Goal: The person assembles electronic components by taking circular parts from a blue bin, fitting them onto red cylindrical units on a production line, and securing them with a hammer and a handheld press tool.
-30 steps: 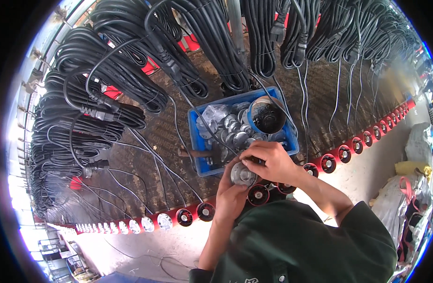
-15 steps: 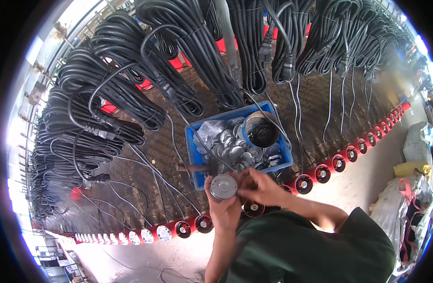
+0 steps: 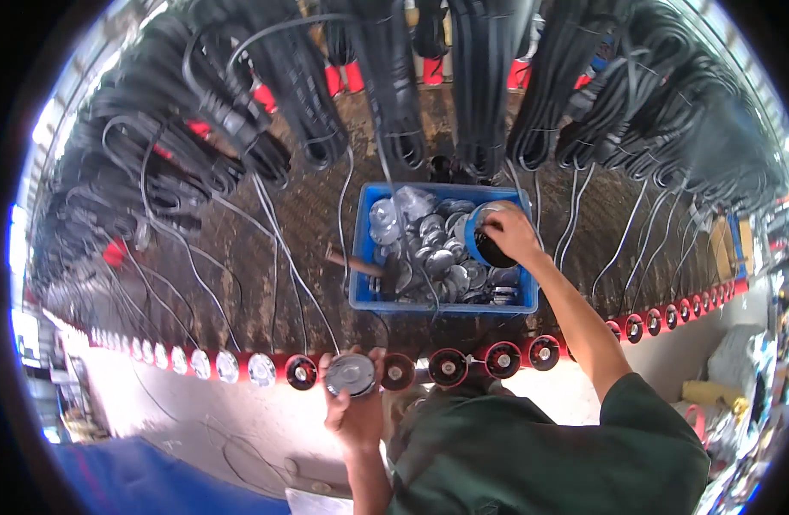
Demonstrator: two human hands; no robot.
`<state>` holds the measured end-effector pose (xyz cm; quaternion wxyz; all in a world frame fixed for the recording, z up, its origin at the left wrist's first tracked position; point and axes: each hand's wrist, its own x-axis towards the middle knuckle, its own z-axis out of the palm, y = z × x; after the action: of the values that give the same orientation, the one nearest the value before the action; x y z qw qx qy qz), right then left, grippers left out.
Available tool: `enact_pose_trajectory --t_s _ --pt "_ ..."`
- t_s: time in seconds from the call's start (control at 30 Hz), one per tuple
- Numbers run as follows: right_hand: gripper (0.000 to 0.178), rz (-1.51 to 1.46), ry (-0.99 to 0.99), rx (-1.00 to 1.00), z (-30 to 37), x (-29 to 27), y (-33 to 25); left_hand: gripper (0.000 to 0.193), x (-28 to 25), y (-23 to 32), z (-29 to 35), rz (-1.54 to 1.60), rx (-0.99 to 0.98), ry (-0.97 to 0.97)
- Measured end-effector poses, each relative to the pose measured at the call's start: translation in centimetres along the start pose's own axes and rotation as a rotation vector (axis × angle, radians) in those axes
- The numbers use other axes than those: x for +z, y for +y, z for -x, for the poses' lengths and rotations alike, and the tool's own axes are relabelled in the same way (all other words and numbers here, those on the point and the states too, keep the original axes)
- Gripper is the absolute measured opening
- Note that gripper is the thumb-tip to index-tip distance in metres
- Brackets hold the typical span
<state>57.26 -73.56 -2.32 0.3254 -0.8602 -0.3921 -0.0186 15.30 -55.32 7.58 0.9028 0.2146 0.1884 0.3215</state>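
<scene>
Bodyward of blue bin (image 3: 442, 307), clasping metal cap (image 3: 350, 374) in left hand (image 3: 358, 419); can't tell grip of right hand (image 3: 516, 232) at bin's pot (image 3: 482, 246).

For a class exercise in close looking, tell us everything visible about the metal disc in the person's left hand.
The disc is round, silver-grey and metal-looking, with ring-like ridges on its face, which is turned up toward the camera. The left hand holds it by the edge. It is nearer the person than the blue box, near that box's left end. Blur hides finer marks; whether it touches the red tubes is unclear.
</scene>
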Motion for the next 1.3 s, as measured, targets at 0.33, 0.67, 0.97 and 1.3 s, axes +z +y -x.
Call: enact_pose_trajectory --t_s 0.33,0.67,0.97,1.3 --pt "0.012 -0.801 -0.090 0.463 6.7 -0.2 -17.7 0.066 -10.0 9.3 5.0 0.114 0.095 0.255" --pt "0.021 -0.403 -0.336 -0.402 6.6 16.8 -37.4 0.063 -15.7 15.5 4.4 0.088 -0.064 0.361" --pt "0.044 -0.248 -0.402 -0.503 6.8 20.8 -38.3 0.062 -16.9 18.2 3.5 0.082 -0.100 0.355" --pt "0.043 -0.300 -0.417 -0.525 6.5 21.0 -38.2 0.061 -15.9 17.3 2.9 0.091 -0.119 0.322"
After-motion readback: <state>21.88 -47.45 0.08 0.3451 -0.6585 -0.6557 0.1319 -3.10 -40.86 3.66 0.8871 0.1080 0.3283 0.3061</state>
